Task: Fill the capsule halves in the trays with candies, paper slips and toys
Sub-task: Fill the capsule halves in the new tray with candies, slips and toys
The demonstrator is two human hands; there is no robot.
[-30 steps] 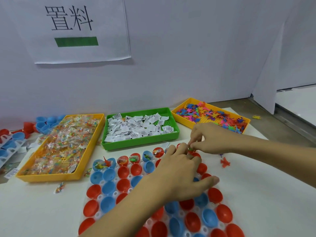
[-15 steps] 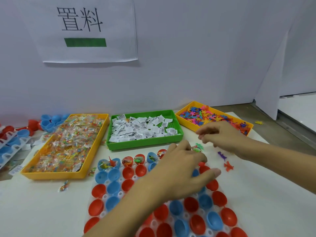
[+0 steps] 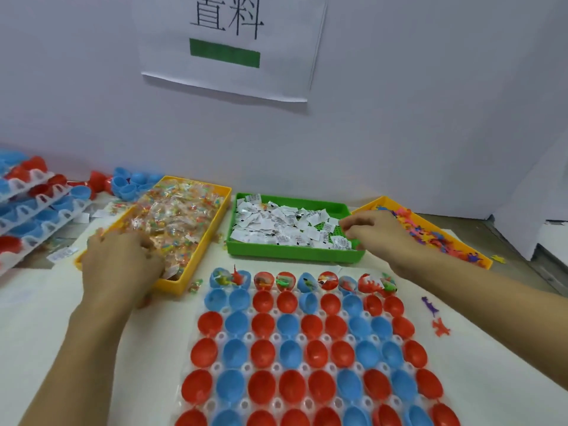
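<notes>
Red and blue capsule halves (image 3: 313,358) open-side up in tray, only far row filled

1. Capsule halves (image 3: 318,353) are seen in red & blue, mixed w/o a strict pattern, set in a clear/whitish tray (image 3: 246,368).
2. Candies (image 3: 176,221) are wrapped in clear film w/ multicolour bits, held in a yellow-orange tray (image 3: 212,229).
3. Paper slips (image 3: 285,224) are white w/ black print, in a green tray (image 3: 295,253).
4. Toys (image 3: 430,233) are mixed pink, blue, red, purple etc., in another yellow-orange tray (image 3: 373,202).
5. Wall sign (image 3: 230,47): white, black characters, green bar.
6. Loose toys (image 3: 435,316) on the table: one purple, one red.
</notes>
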